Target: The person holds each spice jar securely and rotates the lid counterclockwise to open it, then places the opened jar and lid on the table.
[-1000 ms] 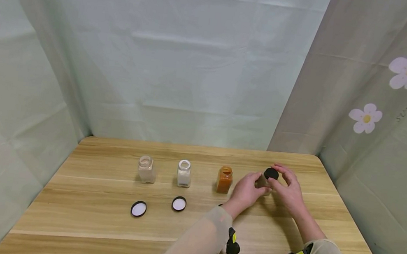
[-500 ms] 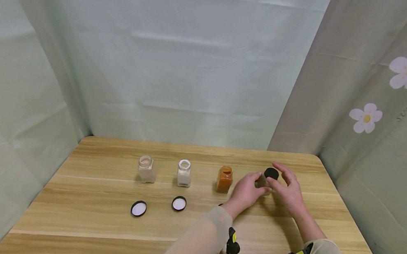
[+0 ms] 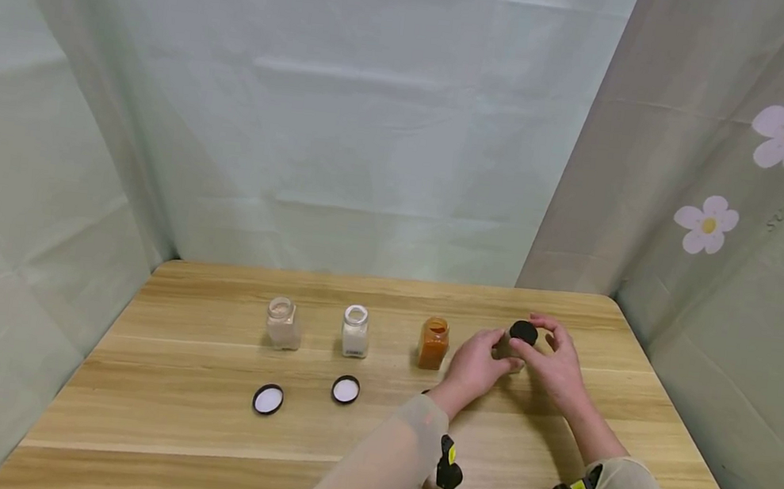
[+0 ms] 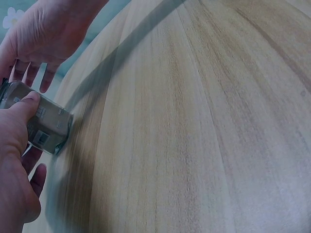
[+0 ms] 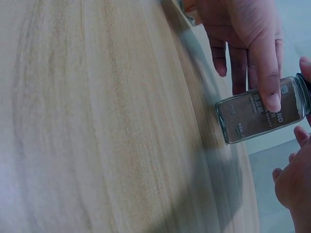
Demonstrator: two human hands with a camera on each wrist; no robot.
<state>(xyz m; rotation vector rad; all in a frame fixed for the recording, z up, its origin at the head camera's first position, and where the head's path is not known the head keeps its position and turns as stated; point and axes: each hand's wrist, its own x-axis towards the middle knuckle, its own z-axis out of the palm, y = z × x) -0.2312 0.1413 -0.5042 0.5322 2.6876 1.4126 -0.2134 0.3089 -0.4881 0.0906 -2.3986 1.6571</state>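
A small glass spice jar [image 3: 507, 358] with brown contents stands on the wooden table [image 3: 201, 424], rightmost in a row of jars. My left hand [image 3: 483, 362] grips its body, with the thumb pressed on the glass of the jar [image 4: 43, 125]. My right hand [image 3: 551, 355] curls its fingers round the black lid [image 3: 523, 332] on top of that jar. The right wrist view shows the jar [image 5: 260, 115] upright on the table with the left hand's fingers [image 5: 265, 73] across it. To the left stands an orange jar [image 3: 433, 344] without a lid.
A white-filled jar [image 3: 355, 331] and a pale jar [image 3: 282, 323] stand open further left. Two loose lids [image 3: 346, 389] [image 3: 268, 399] lie in front of them, white liners up. Another lid is mostly hidden under my left forearm. Curtains enclose the table.
My right hand's fingers eased off the black lid and have curled back round it. The left hand and the jar stayed in place.
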